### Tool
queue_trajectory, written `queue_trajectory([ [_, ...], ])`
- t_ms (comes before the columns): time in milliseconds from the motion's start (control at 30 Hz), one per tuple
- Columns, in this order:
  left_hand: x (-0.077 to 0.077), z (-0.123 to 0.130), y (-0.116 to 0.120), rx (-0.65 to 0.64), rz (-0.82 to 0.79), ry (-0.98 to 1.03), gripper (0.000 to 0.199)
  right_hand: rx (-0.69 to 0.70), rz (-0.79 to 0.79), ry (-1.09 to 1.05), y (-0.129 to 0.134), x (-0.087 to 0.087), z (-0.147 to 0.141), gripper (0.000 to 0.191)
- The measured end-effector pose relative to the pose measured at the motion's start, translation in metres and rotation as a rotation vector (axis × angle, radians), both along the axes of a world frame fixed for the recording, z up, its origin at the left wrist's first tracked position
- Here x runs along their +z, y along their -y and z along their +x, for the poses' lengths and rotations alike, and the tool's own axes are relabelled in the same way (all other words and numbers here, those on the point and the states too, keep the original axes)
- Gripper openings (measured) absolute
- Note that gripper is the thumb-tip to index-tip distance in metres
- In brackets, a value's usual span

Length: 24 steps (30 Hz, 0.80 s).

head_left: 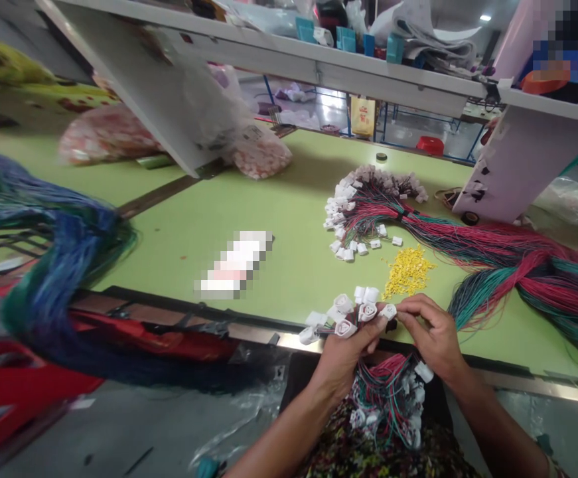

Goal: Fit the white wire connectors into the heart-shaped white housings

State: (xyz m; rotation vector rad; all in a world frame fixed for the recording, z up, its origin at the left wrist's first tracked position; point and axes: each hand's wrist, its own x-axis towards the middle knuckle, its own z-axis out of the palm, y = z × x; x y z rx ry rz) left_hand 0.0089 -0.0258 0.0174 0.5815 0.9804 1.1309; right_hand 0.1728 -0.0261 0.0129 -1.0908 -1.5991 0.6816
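My left hand [348, 352] grips a bunch of white plastic wire connectors [343, 315] above the table's near edge, their heads fanned out to the left. My right hand [431, 332] pinches a small white connector [388, 311] between thumb and fingers, close to my left hand. Below both hands, a wire harness [385, 398] of red and green wires with white connectors hangs over my lap. A pile of small yellow parts [407, 272] lies just beyond my hands.
On the green table [179, 245] lie a connector-ended harness [356, 216] and a thick red-green wire bundle [532, 279]. A blue-green bundle [54, 265] lies at left. A white shelf [318, 66] spans above, and plastic bags [259, 153] lie beneath it.
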Motion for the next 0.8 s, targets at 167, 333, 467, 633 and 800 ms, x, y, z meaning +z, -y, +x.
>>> queue_trajectory([
  [167, -0.001, -0.002, 0.003, 0.011, -0.003, 0.027, 0.033, -0.040, -0.042, -0.082, 0.007, 0.007, -0.006, 0.011],
  [333, -0.004, -0.003, 0.004, 0.015, 0.012, 0.020, 0.032, -0.021, 0.071, 0.074, 0.015, 0.020, -0.006, 0.016],
  [467, -0.009, -0.004, 0.005, -0.006, 0.013, -0.014, 0.030, 0.005, 0.130, 0.162, 0.018, 0.024, -0.004, 0.021],
  [633, -0.010, -0.004, 0.007, -0.006, 0.027, -0.061, 0.031, 0.034, 0.166, 0.173, 0.018, 0.026, -0.003, 0.024],
  [800, -0.007, -0.003, 0.008, 0.016, 0.057, -0.055, 0.029, 0.030, 0.046, 0.078, 0.016, 0.027, -0.002, 0.016],
])
